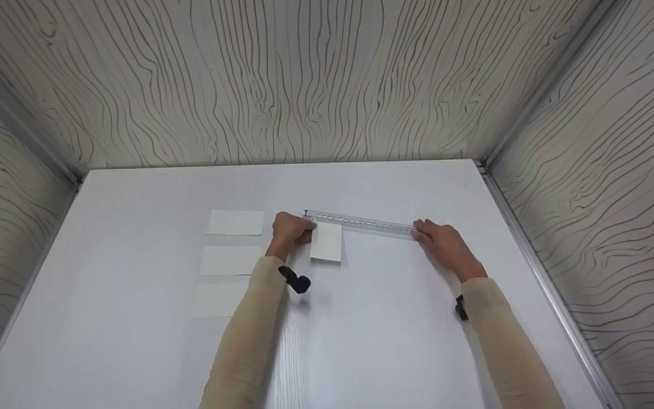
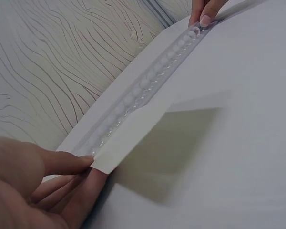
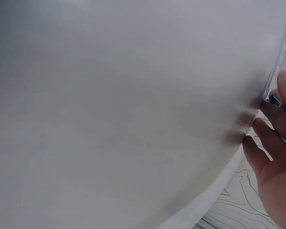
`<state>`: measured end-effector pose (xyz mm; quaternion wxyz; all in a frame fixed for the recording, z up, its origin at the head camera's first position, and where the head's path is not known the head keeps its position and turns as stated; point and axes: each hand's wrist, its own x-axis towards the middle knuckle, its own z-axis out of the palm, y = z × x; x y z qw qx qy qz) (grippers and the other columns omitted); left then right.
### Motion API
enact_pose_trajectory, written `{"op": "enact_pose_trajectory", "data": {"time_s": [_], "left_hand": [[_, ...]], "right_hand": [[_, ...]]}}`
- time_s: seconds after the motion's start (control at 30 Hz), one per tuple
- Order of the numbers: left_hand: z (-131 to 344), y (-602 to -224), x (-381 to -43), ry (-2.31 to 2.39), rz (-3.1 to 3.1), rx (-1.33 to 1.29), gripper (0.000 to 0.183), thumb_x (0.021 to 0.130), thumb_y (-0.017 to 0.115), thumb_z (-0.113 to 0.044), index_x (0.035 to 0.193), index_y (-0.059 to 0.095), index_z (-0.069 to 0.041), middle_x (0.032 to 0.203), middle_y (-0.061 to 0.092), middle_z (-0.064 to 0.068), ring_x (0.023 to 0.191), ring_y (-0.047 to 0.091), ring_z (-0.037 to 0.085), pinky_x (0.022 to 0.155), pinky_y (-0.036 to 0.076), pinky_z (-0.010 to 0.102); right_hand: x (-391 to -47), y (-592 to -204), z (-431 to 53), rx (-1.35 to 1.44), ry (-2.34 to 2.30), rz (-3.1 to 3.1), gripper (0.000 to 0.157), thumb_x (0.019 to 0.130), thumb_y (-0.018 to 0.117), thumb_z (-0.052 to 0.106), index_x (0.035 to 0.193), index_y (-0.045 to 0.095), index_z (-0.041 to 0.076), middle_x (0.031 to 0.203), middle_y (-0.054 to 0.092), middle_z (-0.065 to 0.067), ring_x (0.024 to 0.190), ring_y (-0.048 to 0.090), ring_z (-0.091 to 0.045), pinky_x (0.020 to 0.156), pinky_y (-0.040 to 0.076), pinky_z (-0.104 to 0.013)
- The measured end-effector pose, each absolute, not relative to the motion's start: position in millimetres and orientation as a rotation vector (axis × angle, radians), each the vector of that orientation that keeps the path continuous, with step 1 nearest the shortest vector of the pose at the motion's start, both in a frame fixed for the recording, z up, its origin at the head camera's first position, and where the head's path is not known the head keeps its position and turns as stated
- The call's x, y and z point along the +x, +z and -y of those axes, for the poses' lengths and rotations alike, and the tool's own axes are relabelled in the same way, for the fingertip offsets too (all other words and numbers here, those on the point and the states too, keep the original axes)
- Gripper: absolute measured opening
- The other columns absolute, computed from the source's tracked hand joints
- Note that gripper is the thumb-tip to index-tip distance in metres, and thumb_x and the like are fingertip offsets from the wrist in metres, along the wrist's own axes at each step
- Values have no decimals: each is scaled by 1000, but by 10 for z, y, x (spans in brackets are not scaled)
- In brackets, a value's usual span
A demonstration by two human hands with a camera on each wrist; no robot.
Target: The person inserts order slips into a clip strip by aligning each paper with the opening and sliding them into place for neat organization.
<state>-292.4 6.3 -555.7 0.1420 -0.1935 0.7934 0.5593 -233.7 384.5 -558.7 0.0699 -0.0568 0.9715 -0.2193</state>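
Note:
My left hand (image 1: pixel 290 227) pinches the corner of a small off-white paper card (image 1: pixel 327 241) between thumb and fingers. In the left wrist view the card (image 2: pixel 131 136) is tilted off the tabletop and throws a shadow beneath it. A long clear plastic strip (image 1: pixel 361 223) with a row of round shapes along it runs between my hands. Its left end lies by my left thumb; whether that hand also grips it I cannot tell. My right hand (image 1: pixel 443 244) pinches the strip's right end, with thumb and fingertips on it in the right wrist view.
Three more white cards, a top (image 1: pixel 235 222), a middle (image 1: pixel 230 260) and a lower one (image 1: pixel 216 299), lie in a column left of my left hand. My left forearm partly covers the lower ones. Wood-grain panels (image 1: pixel 304 85) enclose the white table (image 1: pixel 372 341) at back and sides.

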Motion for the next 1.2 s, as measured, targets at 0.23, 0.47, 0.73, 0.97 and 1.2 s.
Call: {"op": "enact_pose_trajectory", "data": {"time_s": [0.23, 0.47, 0.73, 0.97, 1.2], "left_hand": [[-72, -5586, -2922, 1651, -2257, -573, 36, 84, 82, -14, 114, 72, 4, 97, 70, 8, 87, 63, 18, 81, 50, 30], [-110, -5626, -2905, 1726, -2189, -547, 33, 85, 81, -12, 113, 74, 4, 100, 74, 10, 84, 67, 16, 84, 53, 29], [-152, -5654, -2914, 1756, -2178, -554, 39, 83, 82, -11, 117, 73, 7, 117, 76, 17, 95, 67, 19, 92, 55, 31], [-162, -5651, -2927, 1749, -2149, -564, 44, 83, 83, -11, 121, 71, 6, 118, 74, 16, 95, 66, 19, 91, 54, 31], [-157, -5625, -2940, 1807, -2000, -558, 41, 83, 83, -2, 121, 70, 7, 110, 78, 15, 77, 72, 12, 79, 56, 22]], "right_hand": [[-2348, -5584, -3840, -152, -623, -2910, 52, 112, 50, 36, 158, 46, 11, 164, 43, -21, 152, 41, -46, 125, 30, -63], [-2355, -5581, -3839, -165, -651, -2909, 52, 112, 51, 36, 157, 48, 10, 163, 45, -21, 151, 42, -45, 125, 31, -62], [-2353, -5606, -3858, -181, -658, -2923, 53, 112, 51, 36, 156, 48, 8, 161, 45, -24, 150, 43, -47, 124, 32, -62], [-2350, -5598, -3854, -169, -635, -2932, 53, 112, 51, 36, 157, 48, 9, 161, 46, -24, 150, 43, -47, 124, 32, -62], [-2352, -5599, -3848, -170, -644, -2933, 54, 112, 51, 38, 157, 48, 9, 161, 45, -25, 149, 43, -49, 124, 32, -63]]}}
